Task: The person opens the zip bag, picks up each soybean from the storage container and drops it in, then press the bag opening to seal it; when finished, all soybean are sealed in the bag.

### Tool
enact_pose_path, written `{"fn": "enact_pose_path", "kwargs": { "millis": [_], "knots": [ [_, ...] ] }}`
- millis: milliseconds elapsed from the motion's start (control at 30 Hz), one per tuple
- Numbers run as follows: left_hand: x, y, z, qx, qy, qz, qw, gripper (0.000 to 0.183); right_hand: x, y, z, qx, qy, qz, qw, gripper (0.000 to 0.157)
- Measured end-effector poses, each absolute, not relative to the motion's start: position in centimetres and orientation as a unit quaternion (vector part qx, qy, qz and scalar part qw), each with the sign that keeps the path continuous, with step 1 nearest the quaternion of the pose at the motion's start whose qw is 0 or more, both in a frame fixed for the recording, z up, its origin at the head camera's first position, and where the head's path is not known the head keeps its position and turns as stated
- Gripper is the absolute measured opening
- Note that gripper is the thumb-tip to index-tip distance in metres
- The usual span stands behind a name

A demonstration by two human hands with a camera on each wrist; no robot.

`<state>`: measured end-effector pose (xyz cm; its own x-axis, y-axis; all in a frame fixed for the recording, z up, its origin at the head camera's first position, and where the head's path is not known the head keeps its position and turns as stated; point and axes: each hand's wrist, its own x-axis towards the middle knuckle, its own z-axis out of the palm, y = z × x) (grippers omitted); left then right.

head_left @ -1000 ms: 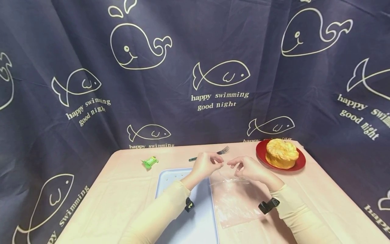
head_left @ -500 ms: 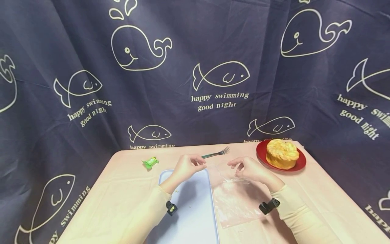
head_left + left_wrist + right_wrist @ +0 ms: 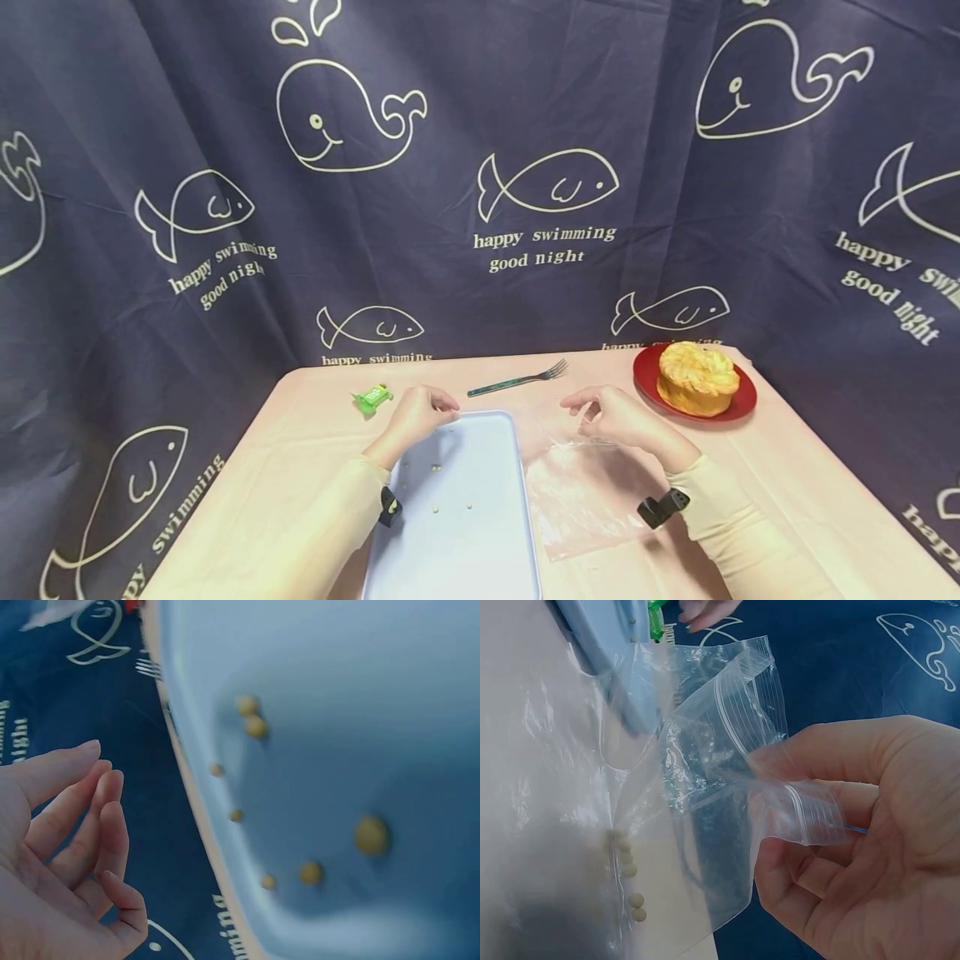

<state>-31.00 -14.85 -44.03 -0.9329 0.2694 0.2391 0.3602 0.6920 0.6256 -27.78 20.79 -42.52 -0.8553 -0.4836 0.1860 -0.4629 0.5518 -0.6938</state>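
My left hand (image 3: 420,410) is over the far left corner of the pale blue tray (image 3: 487,550). In the left wrist view its fingers (image 3: 111,832) are loosely bent, with nothing visible between them and the thumb. Several small round yellow beans (image 3: 371,836) lie scattered on the tray. To the right, my right hand (image 3: 615,421) pinches the top edge of a clear zip bag (image 3: 705,742) between thumb and fingers. The bag's mouth gapes near the pinch, and its lower part (image 3: 585,500) spreads over the table. Several beans (image 3: 629,870) sit inside along the bag's fold.
A fork (image 3: 517,382) lies behind the tray, and a green candy wrapper (image 3: 371,399) is at the back left. On the right, a red plate (image 3: 742,406) carries a round golden bread (image 3: 697,382). A dark printed curtain (image 3: 450,250) hangs behind the table.
My left hand has moved left from beside the bag's mouth to the tray's far left corner, uncovering the fork and more beans. The right hand stays in place with the bag.
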Motion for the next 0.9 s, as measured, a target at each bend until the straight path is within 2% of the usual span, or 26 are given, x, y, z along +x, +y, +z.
{"fn": "enact_pose_path", "kwargs": {
  "millis": [500,900],
  "knots": [
    [-32.4,-14.8,-46.1,-0.118,-0.951,-0.287,0.0,0.009,-27.9,21.1,-42.6,-0.275,0.876,-0.395,0.008,0.042],
    [-32.1,-14.7,-46.5,-0.123,-0.953,-0.275,-0.003,0.007,-27.7,21.1,-42.6,-0.266,0.876,-0.401,0.012,0.042]
  ]
}}
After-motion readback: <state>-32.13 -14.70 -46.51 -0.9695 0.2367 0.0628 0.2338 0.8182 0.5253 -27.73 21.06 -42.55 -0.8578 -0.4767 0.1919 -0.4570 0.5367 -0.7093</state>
